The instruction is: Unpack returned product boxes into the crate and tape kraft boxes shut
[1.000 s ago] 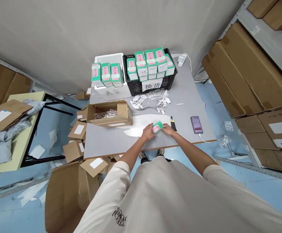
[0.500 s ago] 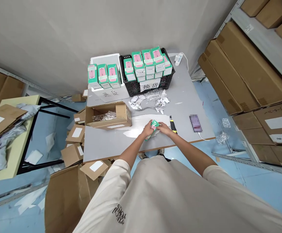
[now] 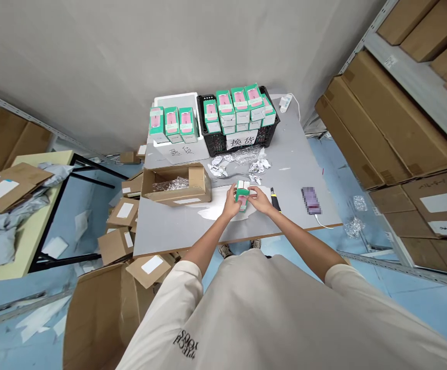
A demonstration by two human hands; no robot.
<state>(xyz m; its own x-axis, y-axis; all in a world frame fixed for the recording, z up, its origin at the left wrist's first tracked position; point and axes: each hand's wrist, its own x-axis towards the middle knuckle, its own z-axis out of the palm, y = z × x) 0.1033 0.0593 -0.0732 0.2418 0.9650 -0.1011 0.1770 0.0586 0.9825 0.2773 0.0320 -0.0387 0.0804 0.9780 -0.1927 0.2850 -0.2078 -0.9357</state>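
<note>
Between my hands is a small green, pink and white product box (image 3: 241, 192), tilted over the front part of the grey table (image 3: 169, 226). White parts show at its far end; whether these are flaps or contents I cannot tell. My left hand (image 3: 231, 205) grips the box's left side, fingers wrapped along it. On the opposite side my right hand (image 3: 261, 200) holds it with thumb and fingers near the upper end. A black and yellow utility knife (image 3: 275, 200) lies just right of my right hand. Beneath the box is a white sheet-like patch (image 3: 216, 202) on the tabletop.
An opened carton (image 3: 177, 195) with clear plastic wrap stands left. Behind are a white foam bin (image 3: 181, 151) and a black crate (image 3: 211, 142) holding similar boxes. Crumpled paper (image 3: 219, 165) lies mid-table, a charging phone (image 3: 311, 200) right. Cartons (image 3: 119, 211) crowd the floor.
The product box has turned in my hands to stand more upright, its white far end now showing. Both hands have shifted their hold around it. The camera view has moved slightly.
</note>
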